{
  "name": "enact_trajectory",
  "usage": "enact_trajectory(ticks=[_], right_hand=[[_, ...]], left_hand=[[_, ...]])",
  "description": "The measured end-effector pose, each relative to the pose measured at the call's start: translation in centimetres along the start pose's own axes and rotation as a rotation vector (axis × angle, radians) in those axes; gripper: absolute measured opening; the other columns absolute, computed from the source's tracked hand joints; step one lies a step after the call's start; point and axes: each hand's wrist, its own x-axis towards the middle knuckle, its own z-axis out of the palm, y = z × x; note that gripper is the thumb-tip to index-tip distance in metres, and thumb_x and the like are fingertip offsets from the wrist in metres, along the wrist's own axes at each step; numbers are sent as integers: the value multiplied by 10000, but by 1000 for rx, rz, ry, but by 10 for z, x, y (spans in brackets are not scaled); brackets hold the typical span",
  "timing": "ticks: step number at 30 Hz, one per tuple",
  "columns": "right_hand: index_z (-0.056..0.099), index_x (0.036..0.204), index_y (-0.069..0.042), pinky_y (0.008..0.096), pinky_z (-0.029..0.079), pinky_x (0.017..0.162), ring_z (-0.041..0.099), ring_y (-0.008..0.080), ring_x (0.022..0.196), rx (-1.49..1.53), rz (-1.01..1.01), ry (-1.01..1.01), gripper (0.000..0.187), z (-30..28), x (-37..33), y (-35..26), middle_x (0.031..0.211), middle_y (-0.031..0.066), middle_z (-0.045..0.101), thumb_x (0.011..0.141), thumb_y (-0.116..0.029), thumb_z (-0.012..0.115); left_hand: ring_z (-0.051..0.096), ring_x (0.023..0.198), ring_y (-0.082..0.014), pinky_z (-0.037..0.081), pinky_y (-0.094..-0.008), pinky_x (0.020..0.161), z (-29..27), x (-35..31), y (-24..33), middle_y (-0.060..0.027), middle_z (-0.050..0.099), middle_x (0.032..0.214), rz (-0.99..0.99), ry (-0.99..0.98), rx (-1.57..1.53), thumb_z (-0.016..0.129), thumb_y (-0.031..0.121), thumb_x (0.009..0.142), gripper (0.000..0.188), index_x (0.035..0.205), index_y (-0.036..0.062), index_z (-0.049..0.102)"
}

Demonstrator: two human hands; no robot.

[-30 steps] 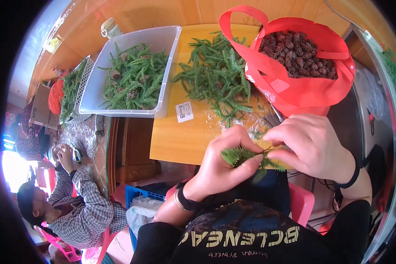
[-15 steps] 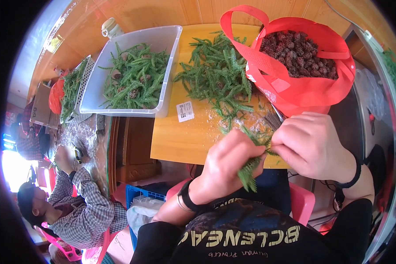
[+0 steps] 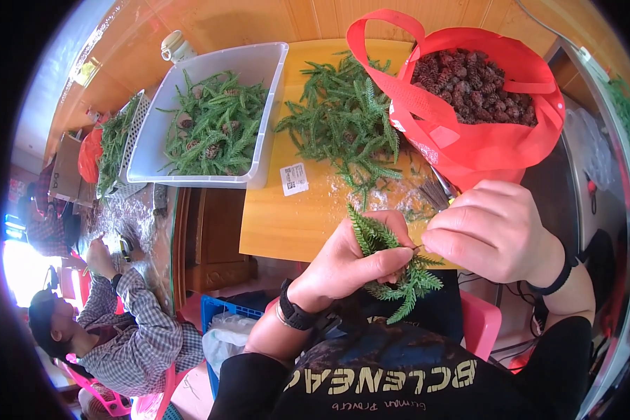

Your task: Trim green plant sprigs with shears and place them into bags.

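Note:
My left hand [image 3: 357, 269] grips an artificial green fir sprig [image 3: 416, 283] just over the near edge of the table, its needles poking out above and below the fingers. Close to its right, my right hand [image 3: 493, 227] is closed, thumb and forefinger pinching at a thin dark stem end beside the left thumb. What lies inside the right fingers is mostly hidden. Beyond the hands, a heap of similar green sprigs [image 3: 343, 115] lies on the yellow table [image 3: 280, 227]. A bundle of thin brown sticks [image 3: 435, 192] sits just past my right hand.
A translucent plastic bin [image 3: 262, 150] with sprigs and pine cones stands at the far left. A red bag [image 3: 483, 154] full of brown pine cones [image 3: 465, 84] is at the far right. A white label [image 3: 294, 179] lies on the table. Another person [image 3: 129, 315] sits working at the left.
The left hand has turned, thumb now on top, and the sprig has swung from hanging down to spreading right. My right hand has shifted slightly, still pinching near the left thumb.

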Motion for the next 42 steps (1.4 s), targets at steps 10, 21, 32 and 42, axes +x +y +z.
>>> enact_trajectory(ticks=[10, 21, 32, 42], right_hand=[[574, 761, -69, 315, 400, 523, 562, 216, 574, 29, 281, -42, 171, 6, -2, -2, 680, 38, 583, 657, -93, 708], [486, 985, -37, 333, 479, 661, 605, 329, 746, 102, 846, -216, 315, 44, -80, 17, 802, 144, 596, 753, -120, 681], [425, 960, -27, 400, 432, 733, 529, 365, 849, 79, 1086, -40, 386, 97, -134, 11, 911, 164, 517, 714, -148, 696], [462, 861, -12, 369, 421, 721, 496, 324, 813, 112, 1054, 36, 300, 102, -140, 5, 880, 146, 449, 676, -71, 690]], left_hand=[[555, 655, -234, 443, -283, 592, 8, 10, -12, -86, 574, 731, 814, 321, 1054, 712, -65, 597, 241, 806, 15, 624], [506, 858, -146, 427, -274, 766, -8, 5, -18, -87, 522, 954, 382, 124, 310, 619, 110, 842, 193, 972, -10, 542], [499, 927, -144, 410, -282, 835, -10, 4, -21, -86, 507, 1012, 370, 176, 227, 597, 60, 849, 198, 1021, -8, 528], [516, 936, -160, 464, -307, 809, -21, -2, -26, -95, 489, 1035, 455, 171, 145, 647, 118, 825, 249, 1003, 3, 516]])
